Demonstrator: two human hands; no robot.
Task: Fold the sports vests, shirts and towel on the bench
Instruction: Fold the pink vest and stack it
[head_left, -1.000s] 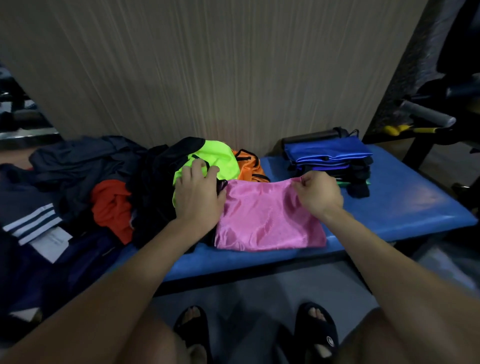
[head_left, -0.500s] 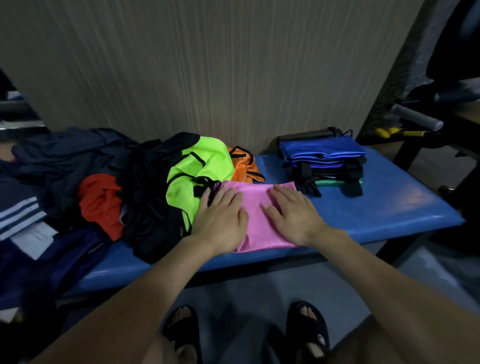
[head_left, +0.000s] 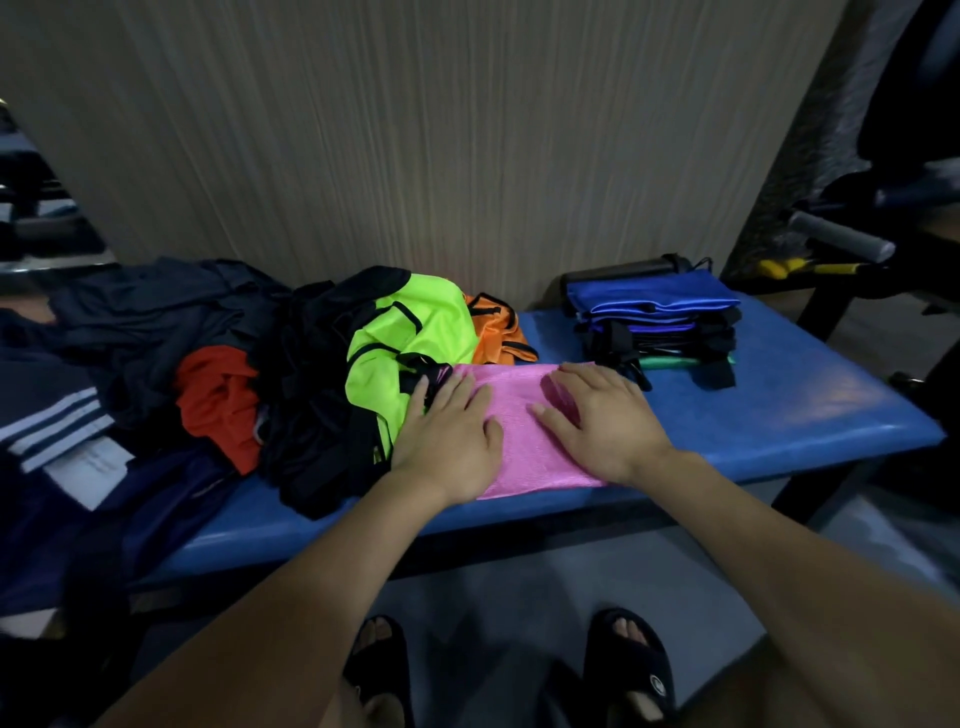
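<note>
Blue padded counter (head_left: 779, 415) against a ribbed wall: straight fingers (head_left: 462, 389) of the left hand (head_left: 447, 441) and the right hand (head_left: 608, 421) press flat, grasping nothing, on the folded pink vest (head_left: 519, 415) at its front edge, long axis seemingly front-to-back. Slippery fabric may spring open once released, or snag the lime vest (head_left: 410, 332) touching it.

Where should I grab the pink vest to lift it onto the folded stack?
Probably by its two short ends, left hand and right hand coming from either side. The pink vest lies flat and folded on the bench; thin, limp fabric held at both ends should stay folded.
</note>
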